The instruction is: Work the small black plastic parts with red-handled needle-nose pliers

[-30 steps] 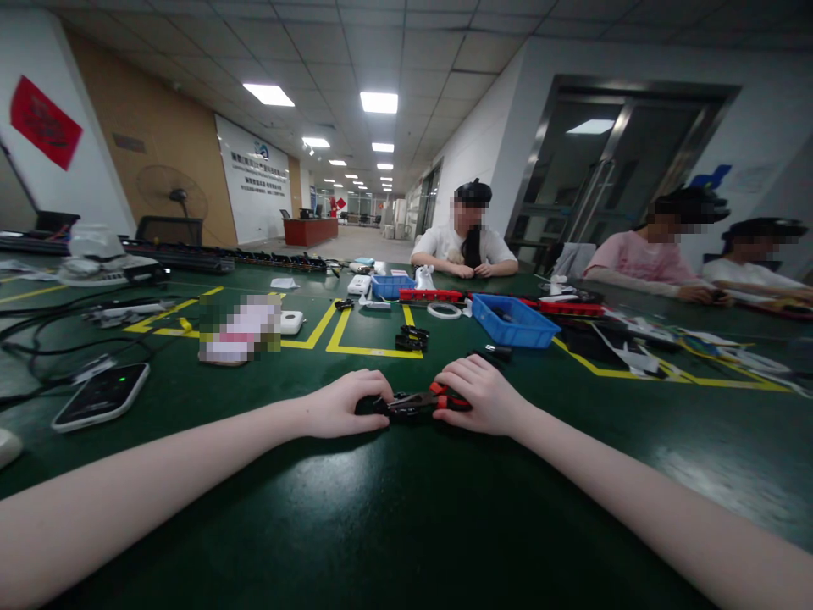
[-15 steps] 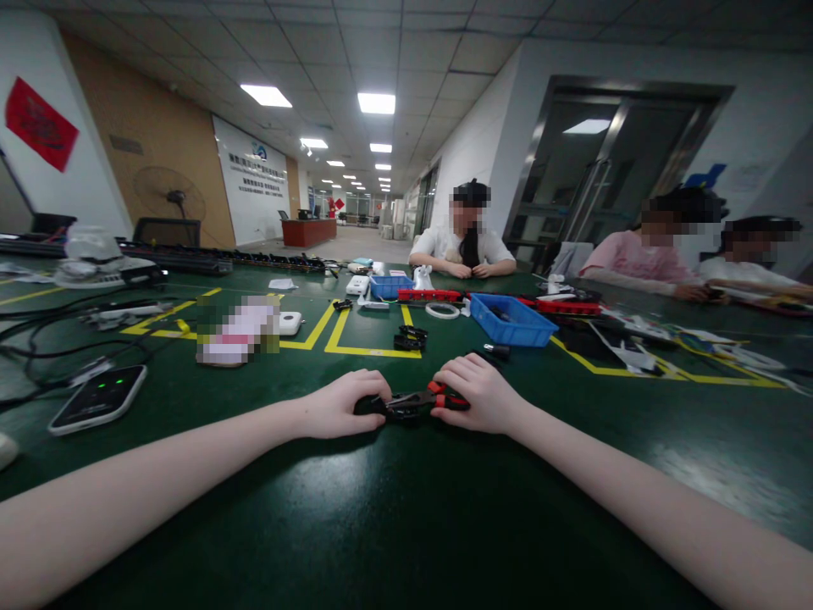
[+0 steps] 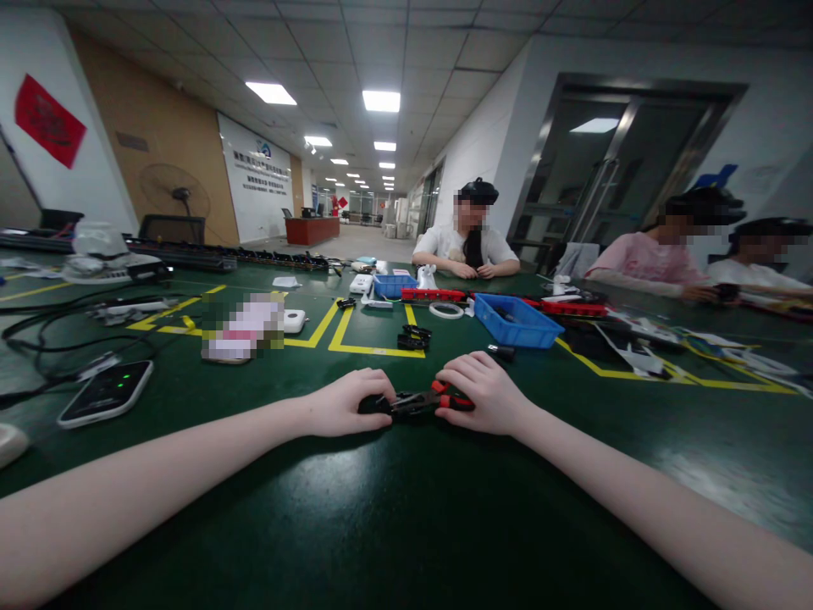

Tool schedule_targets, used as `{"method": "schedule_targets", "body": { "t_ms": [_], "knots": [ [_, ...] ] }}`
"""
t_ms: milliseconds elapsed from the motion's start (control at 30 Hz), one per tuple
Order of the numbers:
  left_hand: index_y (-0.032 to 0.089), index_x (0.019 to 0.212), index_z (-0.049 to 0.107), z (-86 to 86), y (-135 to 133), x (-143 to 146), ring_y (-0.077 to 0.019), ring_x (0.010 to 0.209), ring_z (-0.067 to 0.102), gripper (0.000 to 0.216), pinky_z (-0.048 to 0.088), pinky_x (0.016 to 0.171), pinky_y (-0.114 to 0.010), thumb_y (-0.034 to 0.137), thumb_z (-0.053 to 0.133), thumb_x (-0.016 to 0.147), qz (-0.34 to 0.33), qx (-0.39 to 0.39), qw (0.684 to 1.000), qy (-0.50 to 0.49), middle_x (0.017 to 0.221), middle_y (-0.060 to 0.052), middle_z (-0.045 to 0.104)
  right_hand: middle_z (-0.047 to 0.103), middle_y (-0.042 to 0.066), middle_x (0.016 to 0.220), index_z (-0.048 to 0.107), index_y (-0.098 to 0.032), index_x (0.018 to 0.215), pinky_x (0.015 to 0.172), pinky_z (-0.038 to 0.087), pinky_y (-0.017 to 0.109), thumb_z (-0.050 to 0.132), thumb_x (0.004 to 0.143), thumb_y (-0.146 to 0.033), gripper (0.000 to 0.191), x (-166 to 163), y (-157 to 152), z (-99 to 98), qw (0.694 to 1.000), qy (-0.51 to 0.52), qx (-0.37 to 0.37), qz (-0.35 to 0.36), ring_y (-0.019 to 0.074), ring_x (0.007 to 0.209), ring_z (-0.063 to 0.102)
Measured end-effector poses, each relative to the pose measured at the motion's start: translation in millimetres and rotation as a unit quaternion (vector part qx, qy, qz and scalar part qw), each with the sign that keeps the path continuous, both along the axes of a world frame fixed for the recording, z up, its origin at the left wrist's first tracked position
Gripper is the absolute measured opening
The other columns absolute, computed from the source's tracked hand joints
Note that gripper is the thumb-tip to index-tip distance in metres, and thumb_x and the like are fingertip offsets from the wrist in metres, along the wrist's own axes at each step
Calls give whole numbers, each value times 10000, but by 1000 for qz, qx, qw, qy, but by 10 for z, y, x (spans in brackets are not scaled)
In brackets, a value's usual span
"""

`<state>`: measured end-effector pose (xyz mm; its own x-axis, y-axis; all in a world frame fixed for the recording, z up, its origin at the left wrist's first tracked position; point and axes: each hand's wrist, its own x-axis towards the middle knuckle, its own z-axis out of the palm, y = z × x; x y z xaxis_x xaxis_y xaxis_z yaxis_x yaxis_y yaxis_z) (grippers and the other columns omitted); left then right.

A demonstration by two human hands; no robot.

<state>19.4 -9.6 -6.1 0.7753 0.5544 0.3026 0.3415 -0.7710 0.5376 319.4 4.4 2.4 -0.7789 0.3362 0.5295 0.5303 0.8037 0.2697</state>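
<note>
My right hand (image 3: 486,394) is closed around the red-and-black handles of a pair of pliers (image 3: 445,398). The pliers' jaws point left, toward a small black part (image 3: 376,405) that my left hand (image 3: 352,405) grips between thumb and fingers. The jaws meet or overlap the right end of that part, just above the green table (image 3: 381,525); whether they bite on it I cannot tell. Beyond my hands lie several black pieces (image 3: 414,337) and a short black cylinder (image 3: 501,352).
A blue bin (image 3: 527,326) holding dark items stands past my right hand. A phone-like device (image 3: 107,394) and black cables (image 3: 38,339) lie at left. Near a white box (image 3: 294,321), yellow tape (image 3: 374,350) marks the table. One person (image 3: 470,237) sits opposite, others at right.
The whole view has shifted slightly, so everything sits a little further right. Both hands keep their grips, the pliers and black part staying together between them.
</note>
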Motion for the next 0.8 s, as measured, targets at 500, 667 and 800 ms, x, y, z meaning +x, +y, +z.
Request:
{"method": "schedule_targets", "body": {
  "t_ms": [500, 667, 800],
  "knots": [
    [200, 1033, 636, -2, -2, 0, -234, 1060, 597, 149, 471, 966, -387, 287, 664, 914, -1, 3, 1000, 5, 1108, -60, 637, 713, 96, 946, 661, -199, 1037, 873, 432, 432, 646, 881, -501, 341, 14, 8, -14, 1000, 8, 11, 4, 247, 874, 639],
    [193, 1031, 629, 7, -6, 2, -233, 1061, 596, 146, 470, 970, -396, 270, 669, 914, 0, 3, 1000, 4, 1110, -61, 634, 707, 96, 933, 649, -195, 1020, 865, 438, 435, 632, 890, -510, 341, 9, 16, -15, 1000, 5, 7, 0, 248, 865, 639],
    [195, 1030, 627, 13, -7, 4, -232, 1063, 595, 142, 470, 967, -392, 262, 666, 912, -1, 2, 1000, 6, 1113, -61, 634, 701, 106, 935, 647, -181, 1015, 789, 449, 408, 625, 892, -515, 357, 8, 17, -18, 1000, 3, -2, -5, 252, 868, 638]
  ]
}}
